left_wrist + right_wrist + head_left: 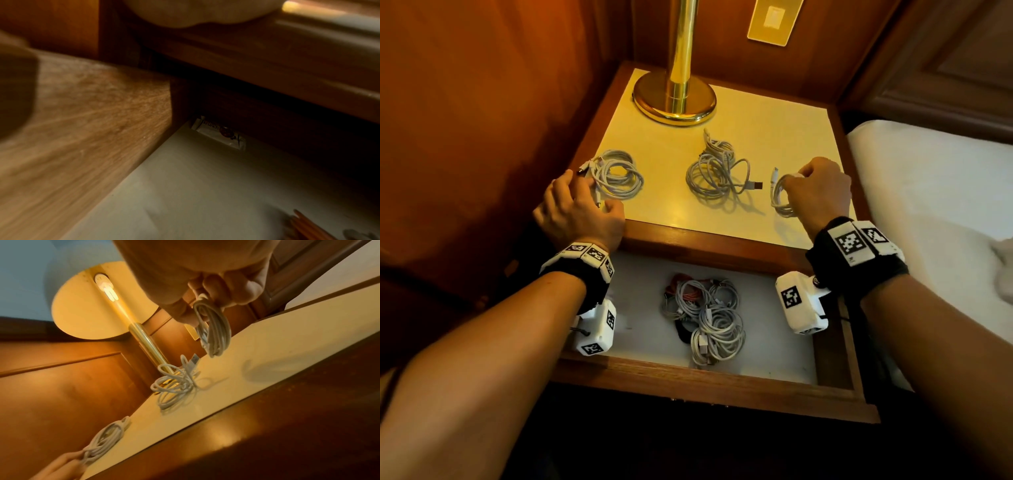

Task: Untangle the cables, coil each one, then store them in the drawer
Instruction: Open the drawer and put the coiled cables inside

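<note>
Cables: right hand (820,192) fingers curl round one coil (781,195); left hand (578,209), fingertips hidden, grip unclear.

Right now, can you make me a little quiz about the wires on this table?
1. True or false: the right hand holds a coiled white cable.
2. How many cable bundles lie on the nightstand top, not counting the held one?
3. The drawer is: A) shut, B) open with cables inside, C) open without cables.

Key: 1 true; 2 two; 3 B.
</note>
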Demonstrator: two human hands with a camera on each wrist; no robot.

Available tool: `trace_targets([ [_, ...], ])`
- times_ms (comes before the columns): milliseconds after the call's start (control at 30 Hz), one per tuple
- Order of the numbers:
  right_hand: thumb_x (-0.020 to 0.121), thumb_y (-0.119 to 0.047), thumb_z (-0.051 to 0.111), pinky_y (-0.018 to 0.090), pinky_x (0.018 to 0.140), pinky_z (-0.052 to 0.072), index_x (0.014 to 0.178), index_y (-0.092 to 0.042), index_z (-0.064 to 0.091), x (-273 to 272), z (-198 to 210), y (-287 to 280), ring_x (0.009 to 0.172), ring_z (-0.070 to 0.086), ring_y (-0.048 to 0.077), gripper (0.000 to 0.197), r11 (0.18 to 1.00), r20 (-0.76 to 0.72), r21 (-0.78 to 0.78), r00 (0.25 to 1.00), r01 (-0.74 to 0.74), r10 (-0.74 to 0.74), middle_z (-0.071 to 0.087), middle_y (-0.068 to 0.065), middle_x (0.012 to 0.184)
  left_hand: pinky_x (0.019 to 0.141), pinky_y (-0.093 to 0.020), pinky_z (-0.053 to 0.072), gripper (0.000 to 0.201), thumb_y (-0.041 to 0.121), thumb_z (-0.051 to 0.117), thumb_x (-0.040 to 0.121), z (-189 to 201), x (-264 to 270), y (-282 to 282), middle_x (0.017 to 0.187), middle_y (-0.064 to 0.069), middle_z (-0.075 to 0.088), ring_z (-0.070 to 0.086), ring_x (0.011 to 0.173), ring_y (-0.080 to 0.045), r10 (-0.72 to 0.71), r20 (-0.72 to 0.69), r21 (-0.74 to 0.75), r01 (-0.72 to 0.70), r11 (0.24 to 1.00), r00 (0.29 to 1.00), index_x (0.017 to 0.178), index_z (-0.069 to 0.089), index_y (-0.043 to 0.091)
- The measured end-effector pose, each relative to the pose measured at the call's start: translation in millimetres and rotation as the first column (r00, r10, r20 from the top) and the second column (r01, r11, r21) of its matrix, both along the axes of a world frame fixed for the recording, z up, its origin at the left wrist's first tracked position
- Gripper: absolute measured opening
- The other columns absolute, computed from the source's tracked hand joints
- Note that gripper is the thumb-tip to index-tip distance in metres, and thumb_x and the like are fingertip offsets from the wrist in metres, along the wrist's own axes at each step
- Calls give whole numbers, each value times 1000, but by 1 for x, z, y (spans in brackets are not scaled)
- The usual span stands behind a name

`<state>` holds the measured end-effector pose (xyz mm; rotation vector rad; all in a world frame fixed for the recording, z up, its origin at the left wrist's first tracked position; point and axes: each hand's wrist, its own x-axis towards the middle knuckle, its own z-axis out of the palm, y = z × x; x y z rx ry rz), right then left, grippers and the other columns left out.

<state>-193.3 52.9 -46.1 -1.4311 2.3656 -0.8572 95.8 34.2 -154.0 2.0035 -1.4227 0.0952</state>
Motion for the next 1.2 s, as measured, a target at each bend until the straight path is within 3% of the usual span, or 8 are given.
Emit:
trace_targets([
  [133,78,-10,65,17,51,37,74,-9,60,15,-2,43,59,48,8,6,957,114,-132,955,-259,275,56,-2,66,100,-43,31,49,37,47,69,-1,0,0,135,-6,55,47,126,-30,6,4,-16,-6,1000,1000,110,64,17],
  [233,76,-6,69,26,58,48,73,-9,63,33,-23,76,63,55,10,8,869,224,-9,846,-495,484,62,1,68,100,-42,32,48,37,48,67,-3,0,-1,134,-6,56,48,125,-30,3,11,-23,-2,1000,1000,108,64,18],
  [333,79,-15,70,40,66,53,79,-12,63,46,-48,94,70,62,20,7,780,88,88,785,-620,613,66,4,75,98,-41,33,46,37,49,67,-5,2,-2,132,-5,57,49,124,-29,11,26,-37,-10,999,1000,106,65,19],
  [500,82,-38,73,35,66,49,81,-12,69,64,-44,90,74,56,17,26,609,-10,170,617,-774,787,61,1,81,99,-41,31,44,36,50,67,-4,0,-2,134,-5,56,48,125,-29,14,15,-31,-13,999,1000,106,64,19],
  [600,86,-27,68,32,68,46,84,-10,67,66,-27,67,77,54,17,17,731,-127,-39,729,-681,673,62,3,86,99,-42,31,46,37,48,68,-3,0,-2,134,-5,56,48,124,-29,14,7,-23,-14,1000,1000,107,65,19],
  [667,85,-26,67,29,81,40,104,-7,64,62,-18,40,98,52,24,27,863,-216,-161,870,-480,443,60,10,105,99,-42,32,47,36,47,68,-2,0,-2,134,-5,56,49,124,-29,12,5,-25,-12,1000,1000,108,65,19],
  [800,87,-41,62,39,98,35,129,-2,45,53,-8,-10,127,37,34,60,985,-64,140,992,-99,108,43,15,135,99,-43,33,47,36,47,68,-1,0,-2,133,-5,57,49,124,-29,12,5,-26,-12,1000,1000,107,65,18],
  [1200,90,-38,54,45,93,41,135,-13,45,110,-43,-35,128,37,35,52,865,-393,281,772,-416,499,44,11,139,97,-42,34,45,35,47,68,-4,1,-3,130,-5,59,51,122,-29,10,23,-32,-9,999,1000,104,66,18],
])
